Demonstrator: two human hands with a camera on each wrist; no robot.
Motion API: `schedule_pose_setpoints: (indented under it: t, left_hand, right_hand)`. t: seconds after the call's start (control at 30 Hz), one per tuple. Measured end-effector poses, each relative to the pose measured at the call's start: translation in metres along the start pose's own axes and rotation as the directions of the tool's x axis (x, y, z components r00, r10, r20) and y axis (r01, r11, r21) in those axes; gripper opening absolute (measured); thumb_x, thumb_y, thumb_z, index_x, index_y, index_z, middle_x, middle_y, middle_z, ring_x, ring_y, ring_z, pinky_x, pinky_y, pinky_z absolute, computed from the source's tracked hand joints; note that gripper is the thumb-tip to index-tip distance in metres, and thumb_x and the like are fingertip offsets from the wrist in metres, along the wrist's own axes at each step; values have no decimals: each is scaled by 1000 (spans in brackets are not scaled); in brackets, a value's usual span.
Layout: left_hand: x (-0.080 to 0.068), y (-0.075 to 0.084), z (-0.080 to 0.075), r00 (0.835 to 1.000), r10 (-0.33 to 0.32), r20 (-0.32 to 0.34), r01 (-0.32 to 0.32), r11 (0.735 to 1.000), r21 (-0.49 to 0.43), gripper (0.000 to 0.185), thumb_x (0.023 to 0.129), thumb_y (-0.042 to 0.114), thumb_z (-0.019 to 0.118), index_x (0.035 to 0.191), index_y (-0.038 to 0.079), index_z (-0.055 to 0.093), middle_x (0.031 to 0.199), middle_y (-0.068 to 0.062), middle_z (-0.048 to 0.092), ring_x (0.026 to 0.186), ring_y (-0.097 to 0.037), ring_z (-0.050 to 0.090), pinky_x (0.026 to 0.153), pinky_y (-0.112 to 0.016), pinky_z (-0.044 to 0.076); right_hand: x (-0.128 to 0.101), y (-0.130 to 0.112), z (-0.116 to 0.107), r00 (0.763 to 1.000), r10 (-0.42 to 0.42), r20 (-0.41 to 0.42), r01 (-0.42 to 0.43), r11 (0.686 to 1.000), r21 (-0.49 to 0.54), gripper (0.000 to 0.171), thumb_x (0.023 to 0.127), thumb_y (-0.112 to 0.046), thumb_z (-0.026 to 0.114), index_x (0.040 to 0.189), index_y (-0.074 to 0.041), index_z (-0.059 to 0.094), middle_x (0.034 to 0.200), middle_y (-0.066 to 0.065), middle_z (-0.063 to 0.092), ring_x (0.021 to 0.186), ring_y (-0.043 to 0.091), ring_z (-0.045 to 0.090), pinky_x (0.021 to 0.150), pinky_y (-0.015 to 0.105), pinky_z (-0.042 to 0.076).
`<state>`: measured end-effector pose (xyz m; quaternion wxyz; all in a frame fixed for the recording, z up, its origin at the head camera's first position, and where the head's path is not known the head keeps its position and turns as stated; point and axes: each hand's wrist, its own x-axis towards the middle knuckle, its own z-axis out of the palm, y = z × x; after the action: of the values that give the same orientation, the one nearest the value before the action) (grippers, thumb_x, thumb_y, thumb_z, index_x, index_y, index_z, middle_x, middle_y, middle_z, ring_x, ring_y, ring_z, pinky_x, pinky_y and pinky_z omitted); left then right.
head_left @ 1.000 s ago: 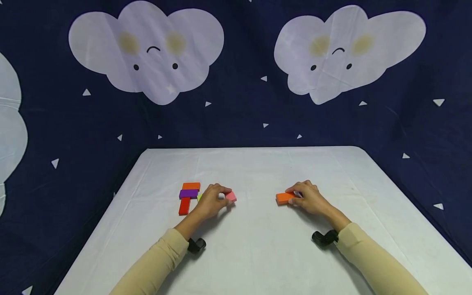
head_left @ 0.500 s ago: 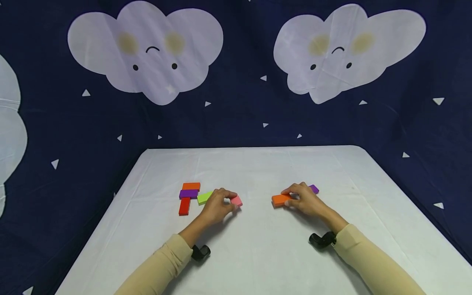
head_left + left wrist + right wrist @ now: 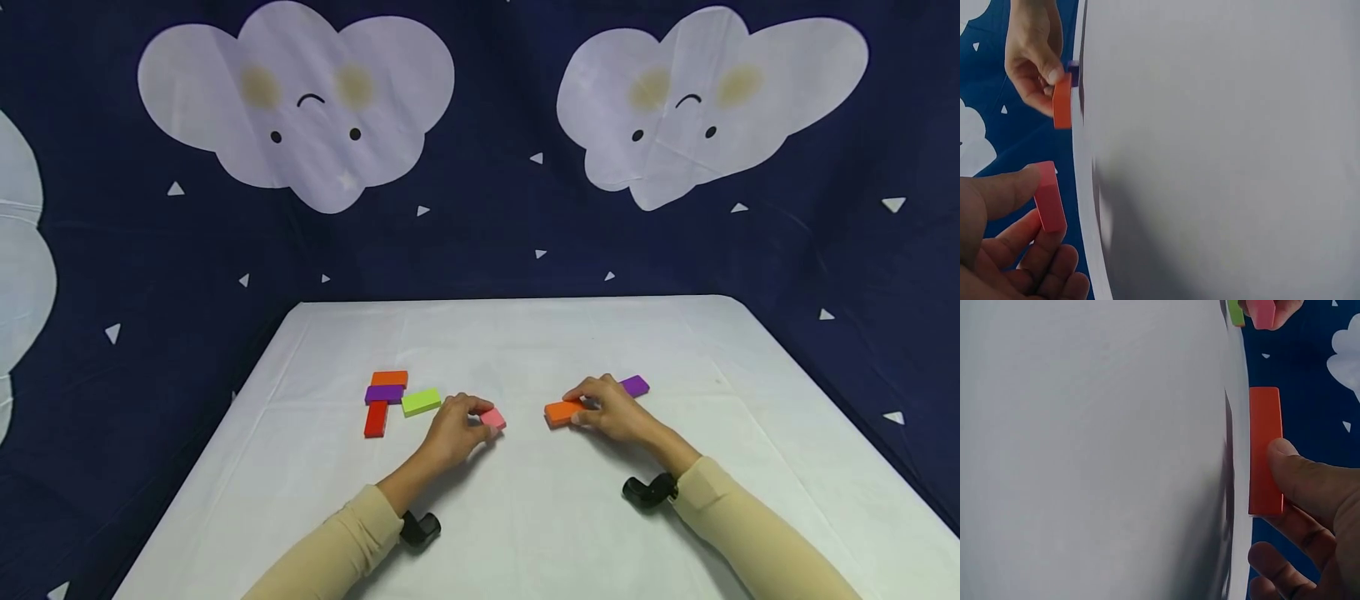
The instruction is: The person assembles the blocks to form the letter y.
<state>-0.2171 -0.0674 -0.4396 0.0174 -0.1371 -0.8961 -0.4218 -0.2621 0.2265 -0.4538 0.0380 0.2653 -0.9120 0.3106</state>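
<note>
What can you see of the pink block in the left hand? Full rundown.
The pink block is a small flat rectangular piece, plain matte pink, wood or foam by its look, with clean edges and no markings. The left hand pinches it between thumb and fingers, low over the white table; contact with the cloth cannot be told. It sits near the middle, apart from the orange block that the right hand holds.

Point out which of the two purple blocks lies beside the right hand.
The lone purple block just behind the right hand; the other purple block sits far left, between orange and red.
</note>
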Motion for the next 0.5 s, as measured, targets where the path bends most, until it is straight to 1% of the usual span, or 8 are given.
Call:
schedule_pose_setpoints:
  t: [0.07, 0.17, 0.33, 0.5]
  left_hand:
    - [-1, 2, 2, 1000, -13, 5, 13, 1000, -3, 30, 77, 11, 74, 106, 6, 69, 98, -7, 64, 94, -21, 52, 82, -32, 42]
    - [-1, 4, 6, 1000, -28, 8, 28, 1000, -8, 30, 77, 12, 74, 107, 6, 69, 98, -7, 63, 93, -19, 50, 78, -27, 41]
    - [0, 8, 13, 1000, -17, -8, 17, 1000, -10, 31, 76, 11, 75, 106, 4, 69, 98, -9, 64, 94, -19, 51, 78, -29, 43]
    - [3, 10, 19, 1000, -5, -30, 6, 1000, 23, 30, 75, 12, 75, 104, 4, 69, 95, -8, 64, 91, -19, 51, 77, -29, 42]
  right_hand:
    - [1, 0, 1, 1000, -2, 8, 2, 1000, 3, 30, 77, -20, 75, 106, -17, 70, 104, 2, 69, 89, 18, 47, 77, 27, 35]
    - [2, -3, 2, 999, 16, 30, -16, 1000, 8, 30, 77, -19, 75, 107, -18, 70, 105, 0, 69, 90, 17, 47, 78, 28, 36]
    - [5, -7, 3, 999, 9, 53, -9, 1000, -7, 30, 78, -19, 75, 107, -18, 70, 106, -1, 69, 90, 15, 47, 78, 27, 36]
    - [9, -10, 6, 998, -7, 60, 8, 1000, -16, 29, 79, -20, 74, 107, -19, 70, 107, -2, 68, 90, 15, 46, 78, 27, 35]
